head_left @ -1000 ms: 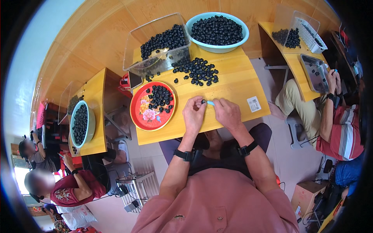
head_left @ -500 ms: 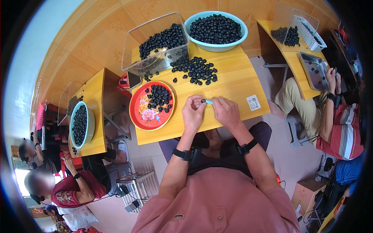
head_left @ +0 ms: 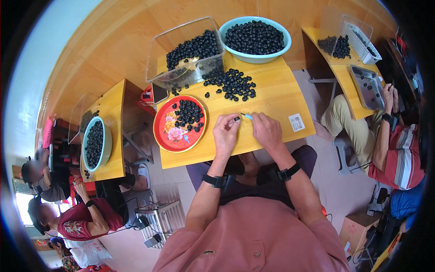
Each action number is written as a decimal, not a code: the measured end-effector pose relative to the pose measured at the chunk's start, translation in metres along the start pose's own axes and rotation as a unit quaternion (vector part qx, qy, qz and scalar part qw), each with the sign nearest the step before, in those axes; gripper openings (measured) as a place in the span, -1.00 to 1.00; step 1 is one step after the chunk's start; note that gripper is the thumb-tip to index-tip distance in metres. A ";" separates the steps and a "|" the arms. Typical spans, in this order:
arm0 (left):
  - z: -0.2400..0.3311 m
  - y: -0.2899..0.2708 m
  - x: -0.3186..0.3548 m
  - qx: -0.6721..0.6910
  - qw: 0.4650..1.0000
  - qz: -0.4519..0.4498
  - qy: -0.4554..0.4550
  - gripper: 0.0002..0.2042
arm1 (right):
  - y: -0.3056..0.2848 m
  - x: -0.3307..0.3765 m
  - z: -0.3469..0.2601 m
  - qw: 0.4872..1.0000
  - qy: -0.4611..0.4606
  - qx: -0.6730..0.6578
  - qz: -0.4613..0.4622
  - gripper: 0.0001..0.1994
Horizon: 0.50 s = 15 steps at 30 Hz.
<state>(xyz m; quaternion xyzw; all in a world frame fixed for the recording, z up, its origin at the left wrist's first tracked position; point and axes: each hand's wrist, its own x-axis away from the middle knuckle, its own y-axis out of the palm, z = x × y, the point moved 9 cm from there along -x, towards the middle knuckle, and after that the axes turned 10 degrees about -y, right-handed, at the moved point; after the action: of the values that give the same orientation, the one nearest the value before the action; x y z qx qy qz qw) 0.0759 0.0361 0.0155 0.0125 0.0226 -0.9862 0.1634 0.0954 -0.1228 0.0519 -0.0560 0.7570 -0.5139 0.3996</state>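
Over the near part of the table, my left hand (head_left: 226, 132) pinches a small black ring-shaped part (head_left: 236, 119) between thumb and fingertips. My right hand (head_left: 267, 130), just beside it, grips a small tool with a light-blue handle (head_left: 248, 116); its thin tip points toward the part and stands a little apart from it. The tip is too small to tell its kind. A red round tray (head_left: 159, 141) with a flower pattern lies left of my left hand, with several black parts on it. Beyond my hands lies a loose pile of black parts (head_left: 235, 85).
At the table's back stand a clear plastic bin (head_left: 156, 50) and a light-blue basin (head_left: 255, 59), both holding black parts. A white label (head_left: 296, 122) is stuck at the right of the yellow table (head_left: 276, 97). Co-workers sit at tables on both sides. A metal rack (head_left: 156, 222) stands lower left.
The tool in my right hand has drawn back from the black part, and its thin tip now shows. My left hand still holds the part. The view has shifted slightly.
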 end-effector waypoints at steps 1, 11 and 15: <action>0.000 -0.001 0.000 -0.011 1.000 0.003 -0.006 -0.81 | 0.002 0.000 0.000 1.000 0.004 0.005 -0.011 -0.96; 0.041 -0.056 0.011 -0.128 0.978 0.122 0.111 -0.84 | 0.001 0.002 -0.001 1.000 -0.005 -0.018 0.017 -0.95; 0.070 -0.110 -0.006 -0.265 0.936 0.188 0.133 -0.83 | -0.004 0.001 0.000 0.999 -0.009 -0.020 0.032 -0.95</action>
<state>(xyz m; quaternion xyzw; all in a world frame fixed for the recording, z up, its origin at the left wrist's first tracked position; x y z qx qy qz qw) 0.0449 0.1384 0.0899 0.1042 0.3019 -0.8851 0.3386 0.0935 -0.1249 0.0548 -0.0441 0.7649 -0.4851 0.4215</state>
